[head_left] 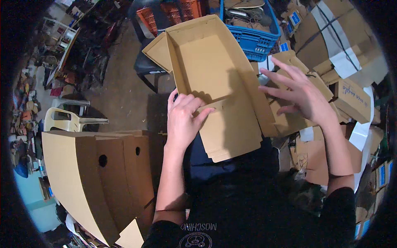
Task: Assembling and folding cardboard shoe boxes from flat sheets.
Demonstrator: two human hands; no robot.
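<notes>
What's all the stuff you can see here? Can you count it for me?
Open cardboard box: 1, tan, centre
Blue crate: 1, blue, top centre
Shoes: several, brownish, in that crate
Orange crate: at least 1, orange, top
Dark chair: 1, black, behind the box
Plastic chair: 1, cream, left
Cardboard with round holes: pieces uncountable, brown, lower left
Cardboard boxes: many, brown, right
Clutter: many, mixed, left edge, too small to name
Shirt: 1, black, bottom
Left hand: 1, bare, gripping the box
Right hand: 1, bare, fingers spread, right of the box
</notes>
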